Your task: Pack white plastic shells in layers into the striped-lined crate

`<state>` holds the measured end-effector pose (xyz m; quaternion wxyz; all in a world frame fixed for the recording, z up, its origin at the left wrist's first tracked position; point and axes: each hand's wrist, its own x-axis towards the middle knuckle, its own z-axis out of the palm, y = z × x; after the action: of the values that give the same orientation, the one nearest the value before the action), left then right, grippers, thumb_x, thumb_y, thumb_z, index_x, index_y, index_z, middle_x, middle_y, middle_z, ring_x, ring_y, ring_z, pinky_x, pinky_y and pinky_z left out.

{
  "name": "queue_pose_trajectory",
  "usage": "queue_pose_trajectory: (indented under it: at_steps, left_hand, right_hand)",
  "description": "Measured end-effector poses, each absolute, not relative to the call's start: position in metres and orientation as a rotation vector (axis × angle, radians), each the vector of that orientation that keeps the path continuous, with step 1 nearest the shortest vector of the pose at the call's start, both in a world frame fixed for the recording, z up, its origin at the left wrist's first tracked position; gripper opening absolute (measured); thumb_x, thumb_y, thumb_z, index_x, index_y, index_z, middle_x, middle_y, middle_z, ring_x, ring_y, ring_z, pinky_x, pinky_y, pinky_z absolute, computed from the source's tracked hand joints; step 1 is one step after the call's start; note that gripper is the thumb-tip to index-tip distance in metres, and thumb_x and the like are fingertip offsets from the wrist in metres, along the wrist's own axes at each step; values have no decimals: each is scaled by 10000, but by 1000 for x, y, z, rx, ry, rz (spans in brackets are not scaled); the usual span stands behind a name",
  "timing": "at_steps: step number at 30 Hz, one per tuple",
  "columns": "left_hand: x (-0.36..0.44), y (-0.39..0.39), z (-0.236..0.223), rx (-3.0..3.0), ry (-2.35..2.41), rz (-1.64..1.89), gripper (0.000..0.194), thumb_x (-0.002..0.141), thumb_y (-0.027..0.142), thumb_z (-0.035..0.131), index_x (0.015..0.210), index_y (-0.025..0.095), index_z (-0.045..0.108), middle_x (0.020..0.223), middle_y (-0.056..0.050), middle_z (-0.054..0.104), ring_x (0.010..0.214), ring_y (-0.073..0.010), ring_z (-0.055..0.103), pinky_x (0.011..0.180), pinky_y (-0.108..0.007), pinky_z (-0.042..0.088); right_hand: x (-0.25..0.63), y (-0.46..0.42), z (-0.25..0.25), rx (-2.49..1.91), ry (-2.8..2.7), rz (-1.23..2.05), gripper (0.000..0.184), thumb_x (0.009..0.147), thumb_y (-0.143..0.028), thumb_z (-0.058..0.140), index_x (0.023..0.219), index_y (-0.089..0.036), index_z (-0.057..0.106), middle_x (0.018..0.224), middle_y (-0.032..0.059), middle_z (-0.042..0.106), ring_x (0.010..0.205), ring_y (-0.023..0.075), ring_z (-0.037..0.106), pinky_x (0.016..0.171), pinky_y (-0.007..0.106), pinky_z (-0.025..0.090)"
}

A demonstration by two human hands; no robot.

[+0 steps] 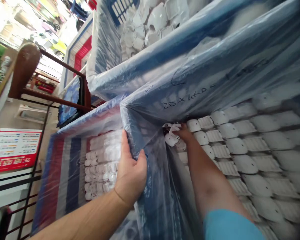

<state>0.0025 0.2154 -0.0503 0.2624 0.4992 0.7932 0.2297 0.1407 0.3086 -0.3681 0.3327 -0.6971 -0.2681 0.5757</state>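
My left hand (131, 170) holds the plastic-covered rim (136, 140) of a blue crate, with the forefinger on the outer side and the thumb on the inner side. Deep in the corner of that crate is my right hand (185, 132), its fingers closed at some small white moulded plastic pieces (173, 136). The fingertips are partly hidden, so the exact grip is hard to see. Beside it, more white pieces (231, 131) lie in neat overlapping rows, smooth ones alternating with ribbed ones. Clear plastic film lines the crate wall (190, 96), which bears handwriting.
A striped crate (72, 180) to the left contains stacked white pieces (100, 166). Another film-lined crate (140, 71) at the top holds loose white parts (157, 18). A wooden chair frame (27, 73), a red-and-white sign (15, 150) and dark metal bars (15, 180) are further left.
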Motion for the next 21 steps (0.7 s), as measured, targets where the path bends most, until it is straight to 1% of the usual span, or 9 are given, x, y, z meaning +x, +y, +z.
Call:
queue_pose_trajectory:
  at_steps: [4,7,11,13,15,17,19,20,21]
  left_hand:
    - [2,216,-49,1394,2105,632,824,799,231,552,1495,146,119,1464,-100,348,1316,-191,397,1135,-312,296]
    - [0,217,-46,1369,2033,624,850,786,210,538,1498,115,82,1475,-130,319,1246,-216,474,1099,-346,353]
    - [-5,218,-44,1395,1981,623,851,777,188,504,1500,95,63,1475,-173,302,1283,-264,431,1093,-387,348]
    - [-5,218,-42,1415,1989,554,838,784,190,484,1499,81,59,1444,-218,333,1303,-308,401,1075,-441,350]
    - [-2,215,-33,1453,2006,478,872,776,224,512,1487,23,49,1435,-284,298,1333,-367,333,1068,-503,323]
    - [-4,204,-14,1530,2010,487,963,743,307,585,1463,-50,55,1472,-323,154,1395,-399,146,1111,-533,208]
    - [-19,184,12,1542,1850,529,972,741,411,603,1459,-45,133,1502,-282,90,1418,-361,44,1142,-498,132]
    - [-33,170,26,1469,1703,539,893,766,469,572,1449,-3,242,1496,-255,177,1414,-342,125,1137,-480,177]
    - [-51,154,39,1340,1512,499,786,794,529,524,1405,55,381,1446,-229,327,1374,-328,271,1107,-465,266]
  right_hand:
    - [149,255,-320,-1953,-797,1323,569,616,-293,729,1116,-200,474,1008,68,607,929,237,591,903,400,443]
    - [160,198,-262,-1957,-818,1068,524,680,-412,658,1117,-218,445,1058,73,585,941,219,585,884,375,461]
    - [182,116,-155,-1900,-739,850,503,687,-477,663,1058,-257,405,1054,81,567,933,220,598,866,399,481]
    - [195,78,-93,-1847,-712,799,495,701,-456,677,1059,-291,377,1028,66,574,905,211,610,838,397,495]
    - [207,44,-32,-1824,-773,768,494,704,-420,701,1066,-325,378,1016,53,579,882,207,612,802,385,505]
    - [213,16,26,-1789,-904,830,488,695,-383,728,1057,-353,402,990,40,587,835,206,613,737,360,511]
    - [208,-2,73,-1687,-1057,1065,455,690,-355,742,1028,-358,437,933,27,594,755,197,608,636,314,496]
    - [200,-6,91,-1612,-1135,1239,429,686,-339,748,1002,-350,459,904,21,594,728,189,602,600,290,478]
    - [187,-6,104,-1526,-1205,1435,402,679,-322,755,973,-338,480,885,15,593,720,180,597,585,272,462]
